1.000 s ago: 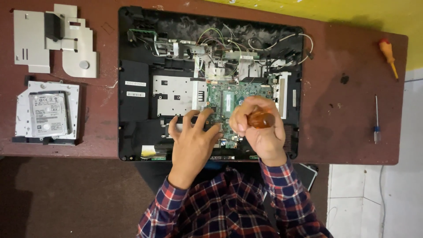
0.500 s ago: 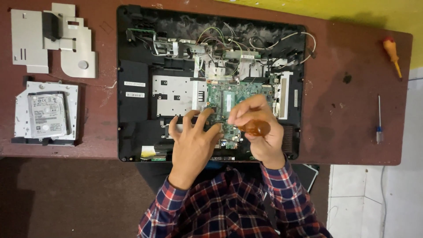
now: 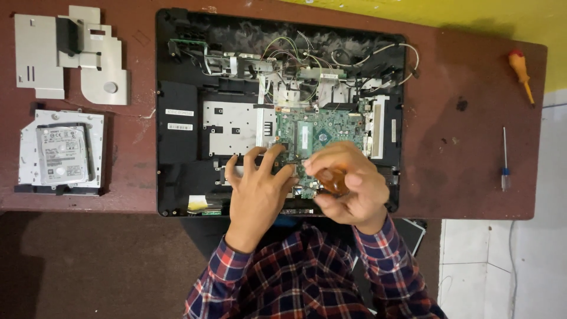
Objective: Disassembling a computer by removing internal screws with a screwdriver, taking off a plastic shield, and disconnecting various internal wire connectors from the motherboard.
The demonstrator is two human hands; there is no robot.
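An opened black computer chassis (image 3: 177,118) lies on the brown table, with a green circuit board (image 3: 319,133) near its middle. My right hand (image 3: 348,189) is closed around the amber handle of a screwdriver (image 3: 335,180), held over the lower edge of the board. My left hand (image 3: 257,189) rests beside it with fingers spread, fingertips touching the chassis just left of the board. The screwdriver's tip is hidden by my fingers. Plaid sleeves cover both forearms.
A grey metal bracket (image 3: 65,53) and a hard drive in its tray (image 3: 62,153) lie at the left of the table (image 3: 472,147). An orange-handled screwdriver (image 3: 521,74) and a thin blue-handled one (image 3: 505,159) lie at the right. Loose wires (image 3: 307,56) cross the chassis top.
My right hand has shifted slightly down and turned on the screwdriver handle. My left hand stays in about the same place.
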